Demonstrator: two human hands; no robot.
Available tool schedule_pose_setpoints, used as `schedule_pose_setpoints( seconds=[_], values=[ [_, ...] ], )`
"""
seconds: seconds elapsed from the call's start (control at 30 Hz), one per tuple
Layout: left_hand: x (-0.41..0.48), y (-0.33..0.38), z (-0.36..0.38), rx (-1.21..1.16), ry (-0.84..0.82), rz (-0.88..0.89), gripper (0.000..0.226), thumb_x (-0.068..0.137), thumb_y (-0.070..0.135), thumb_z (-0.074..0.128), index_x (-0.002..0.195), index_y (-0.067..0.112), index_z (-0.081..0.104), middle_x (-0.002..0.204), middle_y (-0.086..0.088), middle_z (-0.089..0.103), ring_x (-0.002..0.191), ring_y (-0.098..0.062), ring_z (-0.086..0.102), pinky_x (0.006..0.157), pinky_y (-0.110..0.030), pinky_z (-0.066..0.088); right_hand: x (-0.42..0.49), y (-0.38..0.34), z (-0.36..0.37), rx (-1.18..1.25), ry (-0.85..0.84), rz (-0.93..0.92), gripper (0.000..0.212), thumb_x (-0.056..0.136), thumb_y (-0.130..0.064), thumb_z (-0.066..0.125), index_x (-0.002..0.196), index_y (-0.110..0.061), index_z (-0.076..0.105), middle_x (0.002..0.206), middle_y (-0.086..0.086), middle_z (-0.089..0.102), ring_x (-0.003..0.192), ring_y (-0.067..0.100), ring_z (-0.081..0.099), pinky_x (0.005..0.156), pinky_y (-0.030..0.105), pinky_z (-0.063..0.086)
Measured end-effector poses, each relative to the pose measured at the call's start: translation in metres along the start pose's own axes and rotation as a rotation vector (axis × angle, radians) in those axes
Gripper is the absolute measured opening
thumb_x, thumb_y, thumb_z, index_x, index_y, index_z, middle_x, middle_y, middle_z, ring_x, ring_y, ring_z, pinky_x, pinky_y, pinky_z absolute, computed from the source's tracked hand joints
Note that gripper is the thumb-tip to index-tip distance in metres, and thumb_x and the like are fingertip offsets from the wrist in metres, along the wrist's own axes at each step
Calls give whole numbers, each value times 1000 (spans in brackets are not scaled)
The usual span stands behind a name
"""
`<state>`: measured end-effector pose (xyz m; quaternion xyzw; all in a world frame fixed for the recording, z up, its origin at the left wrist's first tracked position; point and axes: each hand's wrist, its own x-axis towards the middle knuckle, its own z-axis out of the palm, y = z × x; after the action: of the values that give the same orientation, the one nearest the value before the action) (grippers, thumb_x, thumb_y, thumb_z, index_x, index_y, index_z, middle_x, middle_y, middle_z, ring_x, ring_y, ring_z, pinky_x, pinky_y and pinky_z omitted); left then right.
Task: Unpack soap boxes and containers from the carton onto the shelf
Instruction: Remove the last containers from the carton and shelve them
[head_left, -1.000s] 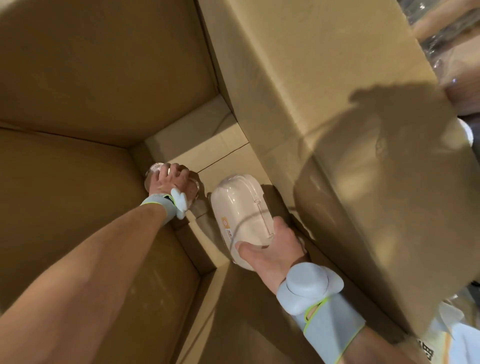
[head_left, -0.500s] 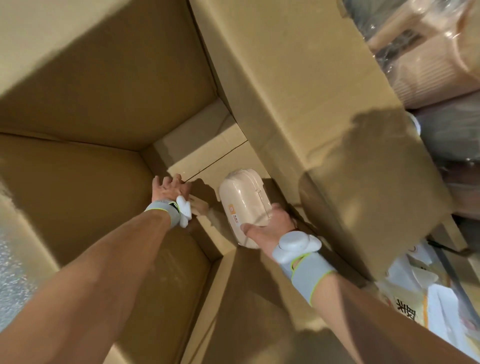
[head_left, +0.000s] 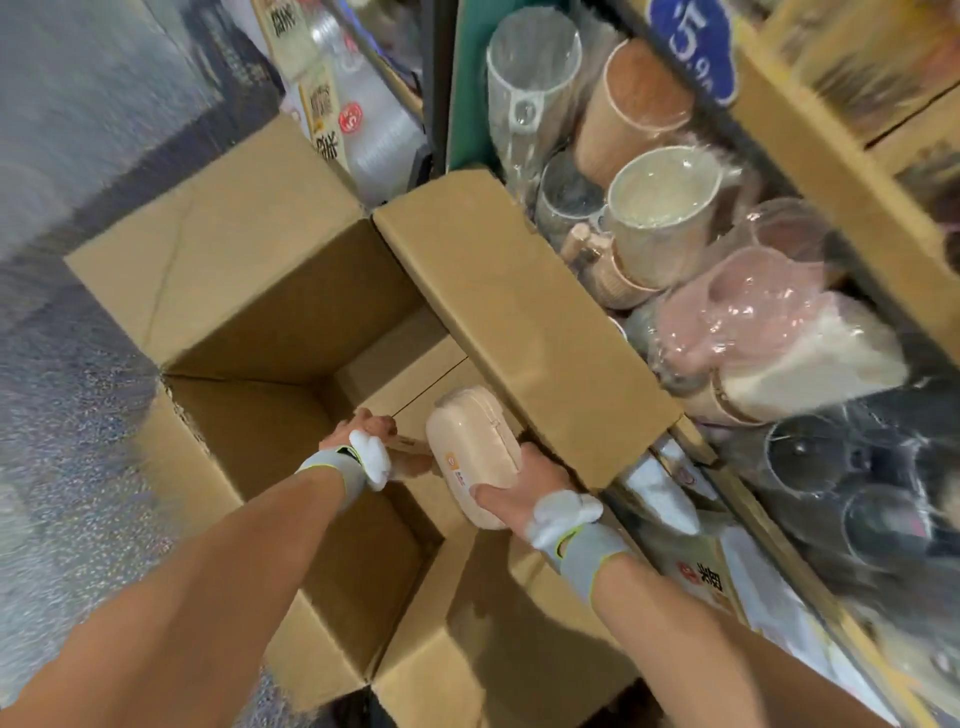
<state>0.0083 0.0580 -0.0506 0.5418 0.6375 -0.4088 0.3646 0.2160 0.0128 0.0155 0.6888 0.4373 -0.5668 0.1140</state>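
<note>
A large open brown carton (head_left: 234, 291) stands on the floor beside the shelf (head_left: 831, 171). Both my hands reach down inside it. My right hand (head_left: 519, 491) grips the near end of a cream oval soap box (head_left: 472, 441) with an orange label, held up by the carton's right flap. My left hand (head_left: 363, 428) is curled round a small container (head_left: 410, 454) just left of the soap box; my fingers and wristband hide most of it. The carton's bottom shows bare cardboard behind my hands.
The carton's right flap (head_left: 519, 322) leans against the shelf front. Plastic-wrapped cups and mugs (head_left: 660, 218) and pink and white tubs (head_left: 769, 332) fill the shelf at right. Packaged goods (head_left: 343, 119) stand behind the carton. Speckled grey floor (head_left: 62, 415) lies left.
My head has pulled back and up, so the whole carton and the shelf are now in sight. Both hands have risen from the carton's bottom, each still holding its item.
</note>
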Motion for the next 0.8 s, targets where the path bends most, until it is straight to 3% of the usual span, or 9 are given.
schedule_pose_setpoints(
  seconds=[0.17,0.23,0.33,0.4,0.47,0.53,0.63,0.7,0.8],
  values=[
    [-86,23,-23,126,38,-15,60,93,26,53,146,23,25,150,-1,26,143,-22,18,110,-36,33,-77,15,-42,44,24,-113,67,78,-48,66,129,-13,43,129,5,51,117,26,50,84,27,42],
    [-107,30,-33,32,42,-14,52,97,27,47,145,21,30,149,-2,31,141,-21,22,110,-34,32,-100,18,-54,99,42,-122,65,76,-46,68,126,-13,44,126,6,53,115,26,52,89,31,46],
    [-162,52,-47,-124,55,-18,41,98,22,45,137,10,44,142,-10,44,130,-26,42,105,-31,36,-158,31,-97,163,102,-134,65,73,-49,67,124,-15,44,122,5,55,112,27,54,87,34,48],
    [-181,60,-48,-217,193,-29,35,96,22,50,125,5,54,133,-11,54,121,-29,51,101,-31,42,-184,39,-113,210,149,-144,70,67,-54,66,122,-16,46,119,4,56,111,27,55,88,33,47],
    [-229,85,-60,-294,234,27,31,94,21,53,121,6,57,126,-11,58,117,-29,54,95,-31,42,-225,54,-139,260,187,-162,78,59,-59,63,122,-18,46,118,2,56,110,27,55,91,38,47],
    [-256,96,-71,-292,232,13,18,97,15,46,108,8,59,114,-8,57,108,-25,55,86,-29,40,-247,62,-151,297,202,-201,76,62,-55,65,125,-18,44,119,2,56,112,26,55,93,40,47],
    [-327,129,-88,-250,269,55,4,95,15,49,91,13,50,96,-2,50,88,-16,45,71,-20,33,-310,88,-185,334,251,-223,64,79,-41,67,131,-16,39,124,3,52,115,24,52,85,27,41],
    [-361,145,-94,-178,281,161,6,94,18,49,90,13,49,92,0,49,83,-14,44,64,-17,34,-342,105,-201,338,290,-214,63,83,-39,64,134,-15,36,127,5,49,115,25,50,81,25,37],
    [-402,162,-98,-95,264,253,11,97,14,44,103,12,54,89,0,54,79,-10,44,60,-12,32,-373,124,-213,394,306,-204,55,82,-38,65,125,-15,39,117,3,52,101,21,51,78,27,48]
  ],
)
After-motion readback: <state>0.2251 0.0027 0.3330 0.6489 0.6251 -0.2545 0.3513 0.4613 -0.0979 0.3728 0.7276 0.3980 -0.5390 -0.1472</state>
